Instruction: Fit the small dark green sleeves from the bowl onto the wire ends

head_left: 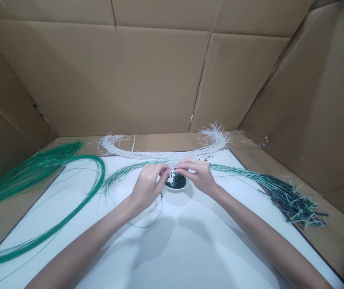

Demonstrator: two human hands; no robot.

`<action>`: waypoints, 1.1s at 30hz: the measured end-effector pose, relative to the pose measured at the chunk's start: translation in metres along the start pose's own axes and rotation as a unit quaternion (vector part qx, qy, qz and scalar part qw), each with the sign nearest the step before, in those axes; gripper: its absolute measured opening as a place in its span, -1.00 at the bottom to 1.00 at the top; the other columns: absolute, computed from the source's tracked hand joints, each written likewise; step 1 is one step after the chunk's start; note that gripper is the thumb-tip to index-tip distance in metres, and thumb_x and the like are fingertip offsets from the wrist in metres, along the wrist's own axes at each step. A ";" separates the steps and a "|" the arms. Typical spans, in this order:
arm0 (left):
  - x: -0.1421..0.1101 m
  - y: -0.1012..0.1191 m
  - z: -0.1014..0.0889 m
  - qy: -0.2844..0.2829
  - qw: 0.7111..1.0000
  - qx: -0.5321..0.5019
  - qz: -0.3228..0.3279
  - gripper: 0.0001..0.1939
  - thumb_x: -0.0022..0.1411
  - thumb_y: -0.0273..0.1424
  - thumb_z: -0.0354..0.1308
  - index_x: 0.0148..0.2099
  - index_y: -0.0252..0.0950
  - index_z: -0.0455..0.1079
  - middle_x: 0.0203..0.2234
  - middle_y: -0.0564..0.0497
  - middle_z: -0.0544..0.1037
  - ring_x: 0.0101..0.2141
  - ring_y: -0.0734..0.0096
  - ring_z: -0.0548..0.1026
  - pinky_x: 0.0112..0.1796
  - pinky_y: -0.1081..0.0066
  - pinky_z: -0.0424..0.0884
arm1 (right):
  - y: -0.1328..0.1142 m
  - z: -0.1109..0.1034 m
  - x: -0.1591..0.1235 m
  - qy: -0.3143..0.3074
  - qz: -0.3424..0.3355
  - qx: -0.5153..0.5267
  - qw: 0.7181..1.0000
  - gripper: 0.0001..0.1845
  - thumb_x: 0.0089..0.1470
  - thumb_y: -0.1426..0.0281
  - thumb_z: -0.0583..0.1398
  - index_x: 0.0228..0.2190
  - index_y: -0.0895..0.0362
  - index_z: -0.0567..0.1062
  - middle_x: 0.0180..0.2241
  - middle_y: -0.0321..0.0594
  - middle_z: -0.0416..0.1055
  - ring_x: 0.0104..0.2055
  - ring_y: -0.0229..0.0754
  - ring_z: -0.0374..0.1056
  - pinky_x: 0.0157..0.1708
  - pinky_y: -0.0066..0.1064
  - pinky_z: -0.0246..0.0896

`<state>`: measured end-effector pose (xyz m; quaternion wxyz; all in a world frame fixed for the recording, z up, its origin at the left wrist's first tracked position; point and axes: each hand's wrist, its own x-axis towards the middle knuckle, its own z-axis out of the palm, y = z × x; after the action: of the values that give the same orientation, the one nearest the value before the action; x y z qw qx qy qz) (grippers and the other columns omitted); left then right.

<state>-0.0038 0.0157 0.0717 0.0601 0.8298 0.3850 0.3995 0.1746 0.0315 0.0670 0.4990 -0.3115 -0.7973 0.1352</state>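
My left hand [153, 180] is closed in a pinch above the left side of a small white bowl [186, 187]. A thin green string [146, 227] loops down below it to the tabletop, with a few dark beads [161, 195] on it. My right hand [196, 171] is pinched too, its fingertips close to the left ones over the bowl. A tiny dark speck at the right fingertips looks like a bead. Many small dark beads [176, 181] lie in the bowl. Fingers partly hide what is held.
Behind the bowl lies a bundle of green strings [244, 171], its right end thick with dark beads [301, 204]. A white string bundle [165, 154] curves along the back. Green string coils [78, 208] lie left. Cardboard walls [123, 80] enclose the white table [184, 257].
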 end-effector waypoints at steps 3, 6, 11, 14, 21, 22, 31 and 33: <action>0.000 0.000 0.000 -0.006 1.000 0.000 -0.002 -0.90 0.21 -0.43 -0.07 -0.31 -0.28 0.26 -0.48 0.12 0.45 -0.45 0.55 0.36 -0.32 0.47 0.17 | 0.000 0.000 0.000 0.002 -0.003 0.001 1.000 -0.91 -0.04 0.45 0.17 -0.47 0.14 0.50 -0.47 -0.21 0.43 -0.45 -0.29 0.30 -0.44 -0.44 0.21; 0.000 0.000 -0.001 -0.015 1.000 -0.005 -0.001 -0.90 0.21 -0.43 -0.08 -0.31 -0.28 0.25 -0.48 0.12 0.45 -0.45 0.55 0.36 -0.31 0.46 0.17 | 0.000 0.000 0.001 0.002 -0.006 0.000 1.000 -0.91 -0.05 0.46 0.17 -0.47 0.15 0.50 -0.47 -0.20 0.43 -0.46 -0.29 0.30 -0.45 -0.44 0.21; 0.001 0.000 -0.001 -0.025 1.000 -0.004 0.003 -0.89 0.22 -0.43 -0.08 -0.31 -0.28 0.26 -0.48 0.12 0.45 -0.46 0.55 0.36 -0.31 0.44 0.16 | -0.002 0.000 0.001 0.000 -0.017 -0.008 1.000 -0.91 -0.04 0.47 0.16 -0.46 0.15 0.50 -0.47 -0.20 0.42 -0.43 -0.29 0.32 -0.41 -0.45 0.22; 0.000 0.000 0.001 -0.039 0.999 -0.003 -0.009 -0.87 0.22 -0.41 -0.08 -0.31 -0.27 0.27 -0.48 0.11 0.46 -0.45 0.53 0.37 -0.30 0.43 0.17 | -0.002 0.002 0.000 -0.012 -0.025 -0.021 0.999 -0.89 -0.02 0.45 0.15 -0.45 0.14 0.50 -0.46 -0.20 0.43 -0.41 -0.28 0.32 -0.37 -0.44 0.23; 0.001 -0.005 0.004 -0.070 0.993 -0.055 -0.079 -0.84 0.19 -0.35 -0.06 -0.25 -0.25 0.31 -0.38 0.06 0.48 -0.35 0.44 0.40 -0.28 0.43 0.25 | 0.004 -0.001 -0.001 -0.025 -0.039 -0.070 0.997 -0.85 0.01 0.42 0.12 -0.47 0.16 0.49 -0.49 -0.19 0.43 -0.44 -0.27 0.31 -0.41 -0.44 0.21; 0.002 -0.007 0.003 -0.073 0.992 -0.058 -0.083 -0.84 0.18 -0.35 -0.06 -0.26 -0.25 0.32 -0.38 0.05 0.48 -0.34 0.43 0.40 -0.28 0.43 0.25 | 0.005 -0.001 0.000 -0.020 -0.033 -0.074 0.996 -0.85 0.01 0.41 0.12 -0.48 0.16 0.49 -0.50 -0.19 0.43 -0.44 -0.28 0.31 -0.41 -0.44 0.20; 0.002 -0.013 0.006 -0.066 0.996 -0.026 -0.052 -0.86 0.17 -0.42 -0.04 -0.31 -0.26 0.36 -0.43 0.04 0.50 -0.36 0.40 0.41 -0.27 0.38 0.25 | 0.008 0.000 0.001 -0.053 0.014 -0.059 0.997 -0.83 0.00 0.35 0.13 -0.47 0.14 0.50 -0.50 -0.22 0.42 -0.50 -0.31 0.26 -0.46 -0.47 0.17; 0.001 -0.012 0.008 -0.072 0.996 -0.021 -0.042 -0.85 0.17 -0.41 -0.04 -0.31 -0.25 0.36 -0.42 0.05 0.50 -0.36 0.39 0.41 -0.27 0.37 0.24 | 0.007 0.002 0.000 -0.072 0.018 -0.046 0.996 -0.83 0.00 0.35 0.13 -0.47 0.13 0.51 -0.50 -0.23 0.43 -0.50 -0.32 0.27 -0.46 -0.47 0.17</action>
<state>-0.0050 0.0269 0.0621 0.1220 0.8380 0.4056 0.3440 0.1758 0.0370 0.0624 0.4227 -0.3376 -0.8310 0.1293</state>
